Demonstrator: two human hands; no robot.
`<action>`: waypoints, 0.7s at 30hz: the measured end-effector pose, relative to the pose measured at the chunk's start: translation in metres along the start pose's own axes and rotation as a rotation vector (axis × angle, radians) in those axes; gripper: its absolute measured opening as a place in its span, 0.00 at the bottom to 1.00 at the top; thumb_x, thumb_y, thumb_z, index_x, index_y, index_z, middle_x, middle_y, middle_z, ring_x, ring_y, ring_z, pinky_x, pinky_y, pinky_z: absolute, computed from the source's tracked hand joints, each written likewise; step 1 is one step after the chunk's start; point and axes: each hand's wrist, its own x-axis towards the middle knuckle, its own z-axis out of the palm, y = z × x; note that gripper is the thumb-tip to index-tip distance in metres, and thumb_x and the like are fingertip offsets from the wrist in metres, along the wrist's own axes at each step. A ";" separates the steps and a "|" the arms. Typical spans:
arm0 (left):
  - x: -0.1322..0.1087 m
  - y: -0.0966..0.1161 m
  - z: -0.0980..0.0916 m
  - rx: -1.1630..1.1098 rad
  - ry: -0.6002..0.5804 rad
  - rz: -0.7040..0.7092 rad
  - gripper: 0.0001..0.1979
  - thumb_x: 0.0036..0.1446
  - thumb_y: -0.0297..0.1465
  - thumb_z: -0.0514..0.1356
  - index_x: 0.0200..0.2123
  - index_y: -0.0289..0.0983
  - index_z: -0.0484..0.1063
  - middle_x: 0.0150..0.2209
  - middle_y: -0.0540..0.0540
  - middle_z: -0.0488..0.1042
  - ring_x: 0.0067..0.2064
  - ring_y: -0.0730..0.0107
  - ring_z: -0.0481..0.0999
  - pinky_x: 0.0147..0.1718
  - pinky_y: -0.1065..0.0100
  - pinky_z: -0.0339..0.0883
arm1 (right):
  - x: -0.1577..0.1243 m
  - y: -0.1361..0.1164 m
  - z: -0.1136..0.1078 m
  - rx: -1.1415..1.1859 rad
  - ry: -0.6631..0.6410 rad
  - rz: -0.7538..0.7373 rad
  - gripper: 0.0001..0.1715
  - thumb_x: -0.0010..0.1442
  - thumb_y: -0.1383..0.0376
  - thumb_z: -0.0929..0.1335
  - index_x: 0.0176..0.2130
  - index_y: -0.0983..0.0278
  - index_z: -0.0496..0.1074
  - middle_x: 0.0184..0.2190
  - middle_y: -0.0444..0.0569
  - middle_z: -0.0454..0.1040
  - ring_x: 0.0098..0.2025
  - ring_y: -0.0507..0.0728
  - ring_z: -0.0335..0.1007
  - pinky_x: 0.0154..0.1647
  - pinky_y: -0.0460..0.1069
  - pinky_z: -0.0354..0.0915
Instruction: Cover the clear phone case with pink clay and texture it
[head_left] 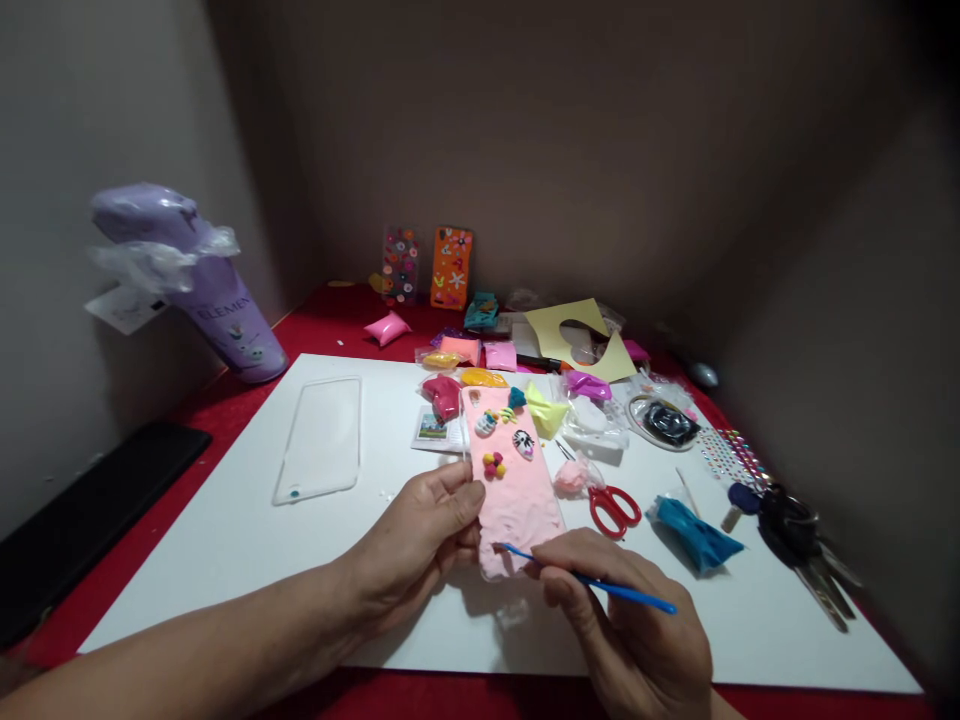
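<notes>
Nearest, the right hand (pixel 637 625) grips a slim blue tool (pixel 634 594), its tip at the lower end of a pink phone case (pixel 519 500). The left hand (pixel 431 520) clamps the case's edge, holding it above the white board (pixel 225 560). Rippled towards the bottom, the case bears a red-and-yellow flower (pixel 494 465) and, higher up, a black-and-white piece (pixel 523 444) and a teal lump (pixel 517 398). Red scissors (pixel 604 508) lie near.

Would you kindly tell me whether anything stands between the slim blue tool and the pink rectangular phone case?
Nothing visible does: the tip of the blue tool in the right hand is at the lower part of the pink phone case, held by the left hand.
</notes>
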 end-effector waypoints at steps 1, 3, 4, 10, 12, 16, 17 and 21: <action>0.000 0.000 0.000 0.000 0.006 -0.004 0.16 0.58 0.31 0.57 0.49 0.31 0.68 0.32 0.43 0.73 0.25 0.77 0.65 0.32 0.68 0.63 | 0.000 0.001 0.000 0.009 0.008 0.012 0.16 0.55 0.77 0.65 0.43 0.63 0.69 0.31 0.47 0.75 0.31 0.53 0.72 0.29 0.47 0.69; 0.000 0.000 -0.001 0.002 0.015 -0.014 0.16 0.57 0.32 0.58 0.47 0.31 0.69 0.31 0.44 0.72 0.25 0.77 0.65 0.31 0.69 0.63 | -0.001 0.001 0.000 0.049 0.028 0.036 0.16 0.56 0.78 0.65 0.43 0.63 0.69 0.30 0.47 0.74 0.30 0.52 0.72 0.28 0.47 0.69; 0.000 0.000 -0.001 0.006 0.017 -0.017 0.16 0.57 0.32 0.58 0.47 0.31 0.69 0.30 0.44 0.72 0.25 0.77 0.65 0.31 0.69 0.63 | -0.001 0.002 0.000 0.067 0.040 0.046 0.16 0.56 0.78 0.65 0.43 0.63 0.69 0.29 0.47 0.74 0.29 0.52 0.72 0.27 0.47 0.69; 0.000 0.000 -0.001 0.012 0.028 -0.024 0.14 0.57 0.33 0.58 0.45 0.32 0.70 0.29 0.46 0.70 0.25 0.78 0.64 0.28 0.72 0.61 | -0.001 0.002 -0.002 0.086 0.066 0.031 0.16 0.55 0.78 0.65 0.42 0.63 0.69 0.31 0.47 0.75 0.29 0.52 0.71 0.27 0.47 0.69; 0.000 0.000 0.000 0.020 0.032 -0.018 0.14 0.57 0.32 0.58 0.45 0.31 0.70 0.29 0.46 0.70 0.25 0.78 0.64 0.28 0.72 0.61 | -0.001 0.001 -0.002 0.049 0.081 0.000 0.16 0.54 0.78 0.66 0.42 0.64 0.69 0.31 0.48 0.75 0.32 0.54 0.73 0.31 0.48 0.70; -0.001 0.001 0.001 0.027 0.039 -0.016 0.15 0.57 0.32 0.58 0.46 0.31 0.69 0.29 0.45 0.71 0.26 0.78 0.66 0.28 0.72 0.63 | 0.001 -0.002 -0.002 -0.058 0.078 -0.055 0.14 0.55 0.77 0.66 0.41 0.64 0.69 0.31 0.48 0.76 0.32 0.54 0.74 0.32 0.49 0.70; -0.001 0.001 0.002 0.024 0.043 -0.022 0.15 0.57 0.32 0.58 0.46 0.31 0.69 0.29 0.45 0.70 0.25 0.78 0.66 0.28 0.73 0.63 | 0.002 -0.002 -0.002 -0.076 0.072 -0.063 0.14 0.55 0.77 0.66 0.41 0.63 0.69 0.31 0.48 0.76 0.31 0.54 0.74 0.31 0.49 0.70; -0.001 0.002 0.001 0.015 0.050 -0.048 0.16 0.56 0.34 0.60 0.45 0.31 0.69 0.28 0.46 0.69 0.25 0.78 0.66 0.27 0.72 0.63 | 0.003 -0.001 -0.004 -0.089 0.066 -0.042 0.14 0.54 0.77 0.66 0.41 0.64 0.70 0.30 0.48 0.76 0.31 0.54 0.73 0.32 0.49 0.70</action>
